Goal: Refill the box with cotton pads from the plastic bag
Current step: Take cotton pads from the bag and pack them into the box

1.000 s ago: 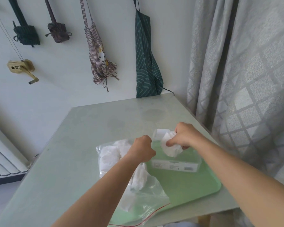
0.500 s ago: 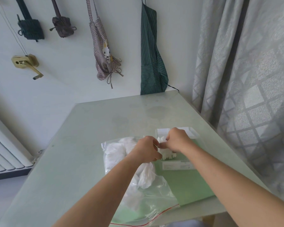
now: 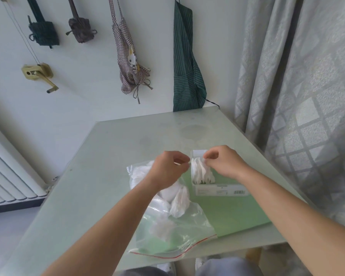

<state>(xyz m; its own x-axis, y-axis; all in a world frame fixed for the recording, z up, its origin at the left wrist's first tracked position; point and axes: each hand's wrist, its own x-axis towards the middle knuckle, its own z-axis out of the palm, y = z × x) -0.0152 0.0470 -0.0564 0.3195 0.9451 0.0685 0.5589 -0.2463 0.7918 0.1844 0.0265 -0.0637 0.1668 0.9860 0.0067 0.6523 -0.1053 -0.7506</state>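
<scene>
A clear plastic box (image 3: 219, 189) with a printed label stands on a green mat (image 3: 233, 214). A row of white cotton pads (image 3: 200, 172) stands on edge inside its left end. My right hand (image 3: 221, 162) pinches the top of these pads from the right. My left hand (image 3: 167, 166) hovers just left of the box, fingers curled, thumb and forefinger touching the leftmost pad's edge. A clear zip bag (image 3: 167, 220) with a red seal strip lies to the left, partly under my left forearm, holding several loose white pads.
The pale table (image 3: 108, 176) has bare surface at the back and left. A grey curtain (image 3: 299, 86) hangs close on the right. Aprons (image 3: 185, 62) and bags hang on the back wall. A radiator (image 3: 6, 176) stands at the left.
My right hand brought a bunch of pads down into the box's left end. Both hands now sit at the tops of the pads, which stand upright in the box.
</scene>
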